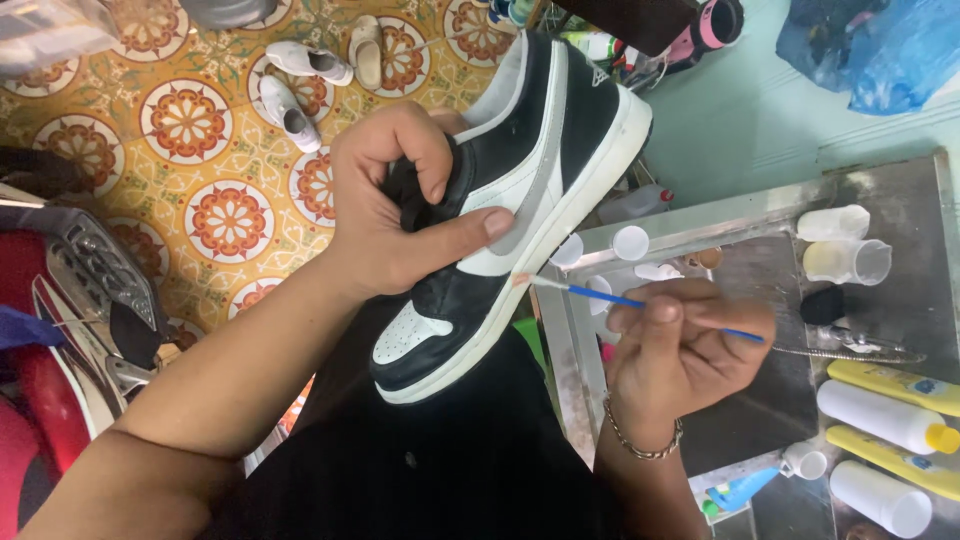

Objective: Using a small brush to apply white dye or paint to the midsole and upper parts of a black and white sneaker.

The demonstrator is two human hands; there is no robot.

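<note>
Two hands [400, 200]: sneaker [520, 190], apparently brush [600, 293].

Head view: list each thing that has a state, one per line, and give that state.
Black-and-white sneaker: held up off the tray, side facing the camera.
Left hand: grip closed on the sneaker's collar, thumb on its side.
Right hand: grip closed on the brush.
Blue-handled brush: tip at the sneaker's white midsole.
Metal tray: flat, holding bottles.
Clear cup: on its side.

Patterned orange floor tiles [190, 120], pale green wall [740, 110], worn metal table [900, 200].
</note>
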